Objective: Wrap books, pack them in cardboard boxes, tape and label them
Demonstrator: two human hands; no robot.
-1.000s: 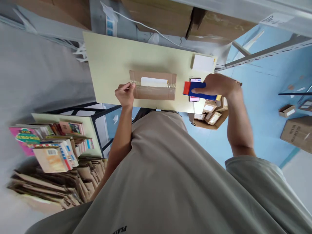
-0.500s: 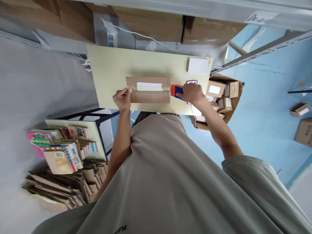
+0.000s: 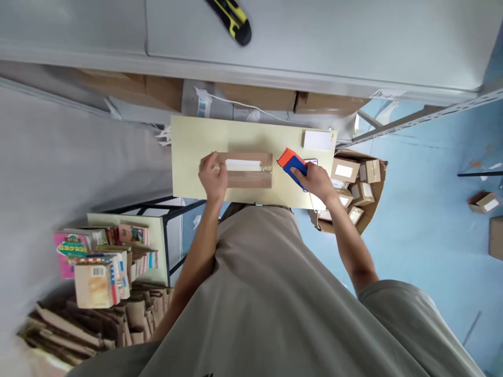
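A long brown cardboard box (image 3: 249,180) lies on the pale table, with a white label and clear tape along its top. My left hand (image 3: 213,178) is at its left end, fingers curled round that end, where a shiny bit of tape shows between thumb and fingers. My right hand (image 3: 317,180) grips an orange and blue tape dispenser (image 3: 293,163), tilted and held just right of the box, apart from it. Partly hidden behind that hand is a phone (image 3: 312,162) on the table.
A white stack of labels (image 3: 317,140) sits at the pale table's (image 3: 196,139) far right corner. Right of it stands a large carton (image 3: 375,193) of small boxes. A grey shelf (image 3: 314,47) with a yellow-black box cutter (image 3: 234,21) overhangs the far side. Books (image 3: 94,285) and flattened cardboard (image 3: 137,314) are left.
The tape dispenser has come away from the box's right end and tilted. My left hand has shifted further over the left end. The view has tipped up, showing more shelf.
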